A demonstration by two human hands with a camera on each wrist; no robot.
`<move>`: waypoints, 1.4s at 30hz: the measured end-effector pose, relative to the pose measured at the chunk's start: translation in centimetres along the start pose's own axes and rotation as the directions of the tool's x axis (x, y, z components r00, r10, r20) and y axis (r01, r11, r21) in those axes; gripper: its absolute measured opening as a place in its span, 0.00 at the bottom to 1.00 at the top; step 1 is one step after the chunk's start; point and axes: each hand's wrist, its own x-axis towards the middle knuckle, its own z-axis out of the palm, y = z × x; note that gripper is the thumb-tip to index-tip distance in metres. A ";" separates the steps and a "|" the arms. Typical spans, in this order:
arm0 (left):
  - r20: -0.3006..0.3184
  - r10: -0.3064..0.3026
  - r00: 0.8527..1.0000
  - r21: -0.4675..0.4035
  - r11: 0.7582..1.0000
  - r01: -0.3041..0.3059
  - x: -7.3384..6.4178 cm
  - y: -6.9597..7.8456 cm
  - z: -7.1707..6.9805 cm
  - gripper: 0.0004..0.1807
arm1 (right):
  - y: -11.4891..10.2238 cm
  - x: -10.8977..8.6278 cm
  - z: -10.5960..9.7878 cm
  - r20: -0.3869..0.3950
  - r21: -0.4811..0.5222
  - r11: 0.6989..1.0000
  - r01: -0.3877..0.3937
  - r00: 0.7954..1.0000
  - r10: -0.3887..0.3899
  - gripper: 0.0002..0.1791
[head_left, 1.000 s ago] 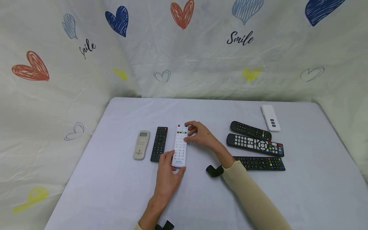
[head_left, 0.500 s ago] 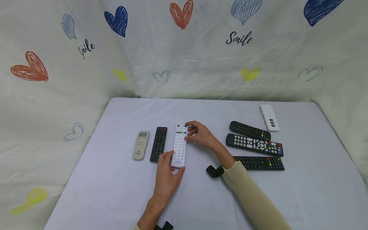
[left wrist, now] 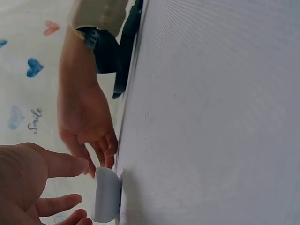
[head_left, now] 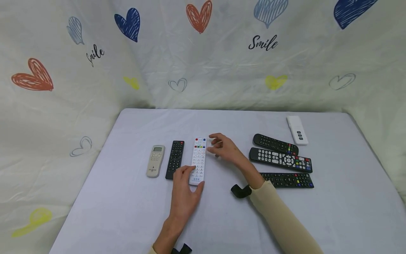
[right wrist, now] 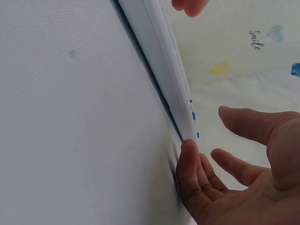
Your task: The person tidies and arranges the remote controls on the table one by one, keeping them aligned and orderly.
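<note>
The white remote (head_left: 199,155) lies flat on the table (head_left: 127,218) between the two hands, its long sides running away from the person. The left hand (head_left: 184,194) is at its near end: in the head view a fingertip overlaps the left edge, and the thumb is by the near right corner. The left wrist view shows that thumb and the fingers spread wide, with the end of the remote just past their tips, so the grip is loose and does not clasp it. Whether any left fingertip brushes the casing is hard to say.

The right hand (head_left: 226,150) is just beside the far right edge, thumb and fingers parted and bent a little, holding nothing; from the head a narrow gap shows between it and the remote.

Left of the white remote lie a black remote (head_left: 175,159), near the left hand, and then a beige remote (head_left: 155,161). Off to the right, three dark remotes (head_left: 279,160) lie crosswise, the nearest partly hidden by the right sleeve (head_left: 282,215). Beyond them is a three-button remote (head_left: 297,130). Heart-printed cloth (head_left: 222,63) hangs behind the table.
</note>
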 end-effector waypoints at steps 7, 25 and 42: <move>-0.053 0.096 0.994 -0.037 0.995 -0.098 0.9 -0.2 0.0 0.27 | 0.0 -0.8 -1.1 -0.027 0.027 1.000 0.016 1.000 -0.015 0.33; 0.006 0.205 0.979 -0.149 0.968 -0.202 0.9 0.6 1.3 0.22 | -0.1 -3.3 -3.6 -0.171 0.053 0.997 0.057 0.984 -0.048 0.29; 0.065 0.258 0.964 -0.170 0.955 -0.244 0.6 1.4 2.3 0.23 | 0.5 -5.5 -4.9 -0.308 0.025 0.995 0.096 0.948 -0.084 0.23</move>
